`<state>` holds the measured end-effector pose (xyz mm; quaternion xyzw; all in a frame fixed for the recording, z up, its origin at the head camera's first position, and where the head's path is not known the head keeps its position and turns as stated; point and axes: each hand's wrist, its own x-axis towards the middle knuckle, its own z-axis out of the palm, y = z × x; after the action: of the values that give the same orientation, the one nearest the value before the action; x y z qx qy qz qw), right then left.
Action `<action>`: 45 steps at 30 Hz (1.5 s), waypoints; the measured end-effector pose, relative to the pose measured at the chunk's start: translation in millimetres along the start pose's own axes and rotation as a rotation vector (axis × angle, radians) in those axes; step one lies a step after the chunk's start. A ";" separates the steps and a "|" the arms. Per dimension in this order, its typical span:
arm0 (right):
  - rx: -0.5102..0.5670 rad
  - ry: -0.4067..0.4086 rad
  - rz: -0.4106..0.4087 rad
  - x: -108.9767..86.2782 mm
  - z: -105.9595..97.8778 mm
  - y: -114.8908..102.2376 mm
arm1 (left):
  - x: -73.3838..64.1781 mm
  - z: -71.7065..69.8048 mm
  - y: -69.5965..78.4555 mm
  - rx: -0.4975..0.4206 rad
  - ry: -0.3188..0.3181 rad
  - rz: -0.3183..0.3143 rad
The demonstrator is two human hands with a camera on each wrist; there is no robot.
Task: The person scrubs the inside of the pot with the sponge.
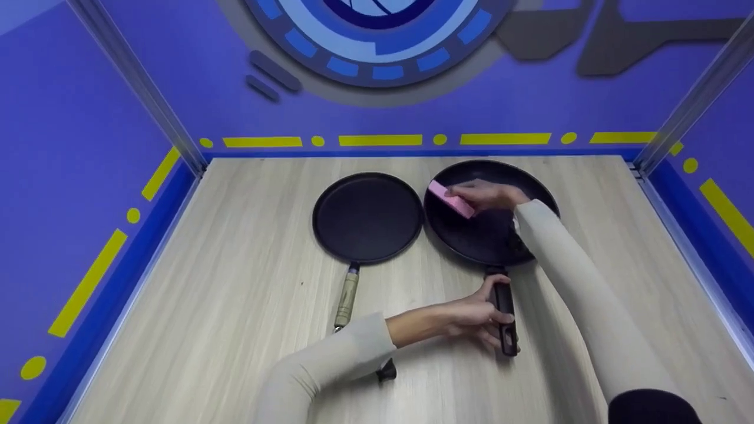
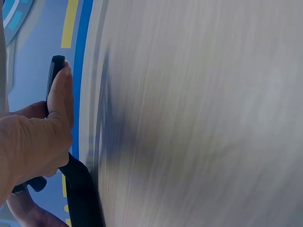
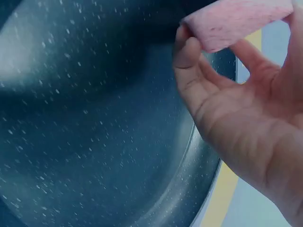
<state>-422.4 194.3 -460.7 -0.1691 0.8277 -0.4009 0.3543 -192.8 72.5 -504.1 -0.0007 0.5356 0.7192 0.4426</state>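
Note:
A deep black frying pan (image 1: 465, 241) stands at the right of the table, its speckled inside (image 3: 94, 127) filling much of the right wrist view. My right hand (image 1: 492, 195) pinches a pink sponge (image 1: 450, 200) between thumb and fingers over the left part of this pan. In the right wrist view the sponge (image 3: 236, 21) is at the top, gripped at its edges. My left hand (image 1: 474, 315) holds the pan's black handle (image 1: 505, 306). The left wrist view shows the fingers of that hand (image 2: 42, 137) around the handle (image 2: 56, 66).
Left of the frying pan lies a flat black griddle pan (image 1: 368, 218) with a patterned greenish handle (image 1: 347, 297). A small black piece (image 1: 386, 371) shows below my left forearm, which hides the rest of it. Purple panels (image 1: 377, 123) enclose the wooden table (image 1: 247, 282).

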 end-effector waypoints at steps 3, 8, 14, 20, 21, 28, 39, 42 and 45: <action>-0.115 0.134 -0.002 -0.9 -3.8 3.9 | 0.8 2.2 -2.3 -0.003 -0.009 -0.003; -0.416 0.319 0.078 -1.7 -4.7 11.2 | 1.4 3.7 -4.4 0.023 -0.020 -0.009; -0.602 0.325 0.114 4.5 11.8 5.6 | -1.5 -1.6 0.0 0.065 -0.004 -0.007; -0.717 0.207 0.096 -4.6 46.6 -15.1 | -4.7 -6.5 1.3 0.048 -0.002 -0.008; -0.745 0.190 0.088 -7.5 51.6 -17.9 | -4.9 -6.7 1.6 0.044 -0.001 -0.007; -0.858 0.161 0.008 -23.8 59.3 -12.6 | -3.0 -3.5 2.4 0.071 -0.011 -0.004; -0.796 0.279 0.000 -16.4 18.4 15.6 | -1.8 -1.1 0.9 0.071 -0.015 -0.008; -0.778 0.331 0.053 -17.7 3.7 25.0 | -1.7 -2.2 0.6 0.080 -0.020 -0.012; -0.764 0.350 0.087 -19.3 -6.3 31.4 | -1.8 -4.3 1.1 0.087 -0.018 -0.011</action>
<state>-413.5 228.2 -473.8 -0.1826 0.9709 -0.0724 0.1369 -194.5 67.9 -504.3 0.0221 0.5624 0.6928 0.4508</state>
